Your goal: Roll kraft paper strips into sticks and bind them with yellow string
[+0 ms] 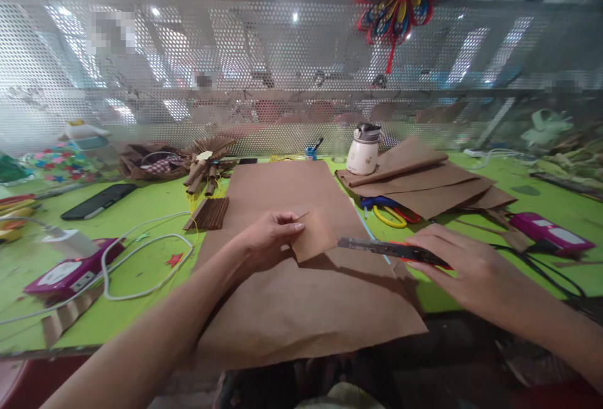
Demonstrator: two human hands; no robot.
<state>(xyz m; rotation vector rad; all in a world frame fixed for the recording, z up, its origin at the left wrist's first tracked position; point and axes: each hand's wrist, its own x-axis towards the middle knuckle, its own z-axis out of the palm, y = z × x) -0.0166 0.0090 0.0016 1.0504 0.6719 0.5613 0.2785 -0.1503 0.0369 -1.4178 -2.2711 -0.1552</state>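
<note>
Between the thumb and fingers of my left hand (273, 233) is a small squarish piece of brown paper (313, 236), tilted up above the sheet below. My right hand (464, 261) grips what look like scissors (377, 245), with dark blades and black and orange handles. Their tip points left and meets, or nearly meets, the right edge of the small piece; whether the blades are apart I cannot tell. Under both lies a large sheet of brown paper (301, 315), its near edge hanging past the table's front.
A bundle of brown paper strips (210, 213) lies left of the sheet. Brown paper sheets (424, 179) and a white flask (363, 150) stand behind to the right. Blue-handled pliers (377, 201) lie nearby. Purple power strips (75, 271), a white cable (106, 271) and a phone (98, 201) occupy the sides.
</note>
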